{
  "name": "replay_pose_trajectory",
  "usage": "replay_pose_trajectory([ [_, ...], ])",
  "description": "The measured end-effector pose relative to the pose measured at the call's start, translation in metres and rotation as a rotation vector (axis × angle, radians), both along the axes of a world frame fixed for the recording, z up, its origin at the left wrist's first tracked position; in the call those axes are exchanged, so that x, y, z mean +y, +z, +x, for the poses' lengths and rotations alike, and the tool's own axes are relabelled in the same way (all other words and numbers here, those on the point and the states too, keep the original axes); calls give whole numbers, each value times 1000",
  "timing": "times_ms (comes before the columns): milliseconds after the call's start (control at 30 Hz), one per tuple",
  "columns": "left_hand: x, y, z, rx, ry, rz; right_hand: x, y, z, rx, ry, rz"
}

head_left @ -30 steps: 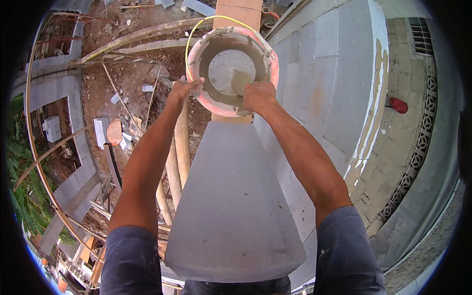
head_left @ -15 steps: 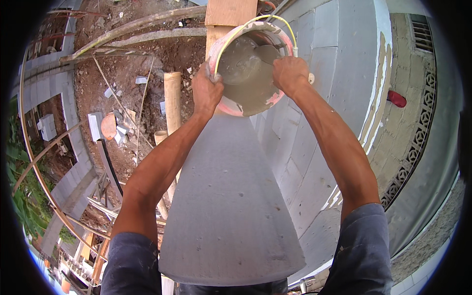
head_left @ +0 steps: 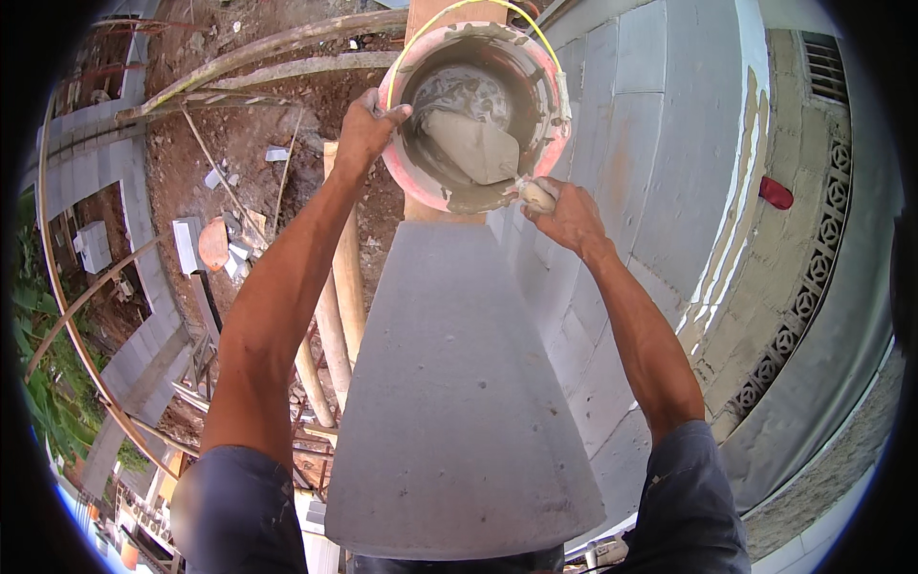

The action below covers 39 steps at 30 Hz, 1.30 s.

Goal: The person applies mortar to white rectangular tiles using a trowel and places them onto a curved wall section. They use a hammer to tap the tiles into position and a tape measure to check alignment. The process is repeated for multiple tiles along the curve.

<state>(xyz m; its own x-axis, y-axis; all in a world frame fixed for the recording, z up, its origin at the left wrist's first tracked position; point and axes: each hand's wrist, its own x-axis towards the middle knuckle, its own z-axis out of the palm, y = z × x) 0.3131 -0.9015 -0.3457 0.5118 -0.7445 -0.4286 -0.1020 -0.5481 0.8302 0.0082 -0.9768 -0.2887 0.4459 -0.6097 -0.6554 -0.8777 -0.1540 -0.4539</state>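
Note:
A pinkish-red bucket [head_left: 406, 172] with a yellow wire handle [head_left: 432, 21] stands at the far end of a long grey block surface [head_left: 459, 383]. Wet grey mortar [head_left: 466, 91] lies inside it and is smeared round its inner wall. My left hand [head_left: 368, 134] grips the bucket's left rim, thumb over the top and fingers outside. In my right hand [head_left: 571, 218] is the handle of a trowel [head_left: 475, 148], held at the near right rim. Its blade, coated in mortar, lies slanted inside the bucket mouth.
Grey block wall [head_left: 612, 143] runs along the right, with a wooden plank [head_left: 445, 212] under the bucket. Bamboo poles [head_left: 346, 277] rise on the left above rubble-strewn soil [head_left: 239, 57]. A red object [head_left: 775, 193] lies on the ledge at far right.
My right hand has come nearer, and the trowel blade has turned so its mortar-covered face shows. The bucket has shifted slightly left and its inside shows more. My left hand has moved left with the rim.

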Motion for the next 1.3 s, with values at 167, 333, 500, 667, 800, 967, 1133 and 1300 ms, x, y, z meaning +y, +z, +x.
replay_pose_trajectory([
  [167,3,-8,29,278,208,195,-8,18,-6,50,119,-49],
  [333,57,4,17,-97,150,115,-11,13,24,185,154,-116],
  [500,181,116,-11,-483,-357,201,-15,34,29,175,99,-78],
  [667,244,231,-55,-289,-623,350,-18,61,-4,-87,17,52],
  [800,276,250,-74,-152,-683,73,-13,125,-25,-264,19,173],
  [967,250,269,-89,-65,-581,38,6,248,-57,-324,7,166],
  [1133,239,264,-87,-161,-596,-150,56,375,-103,-262,219,-123],
  [1300,242,272,-86,-109,-539,-207,129,420,-116,-93,506,-594],
])
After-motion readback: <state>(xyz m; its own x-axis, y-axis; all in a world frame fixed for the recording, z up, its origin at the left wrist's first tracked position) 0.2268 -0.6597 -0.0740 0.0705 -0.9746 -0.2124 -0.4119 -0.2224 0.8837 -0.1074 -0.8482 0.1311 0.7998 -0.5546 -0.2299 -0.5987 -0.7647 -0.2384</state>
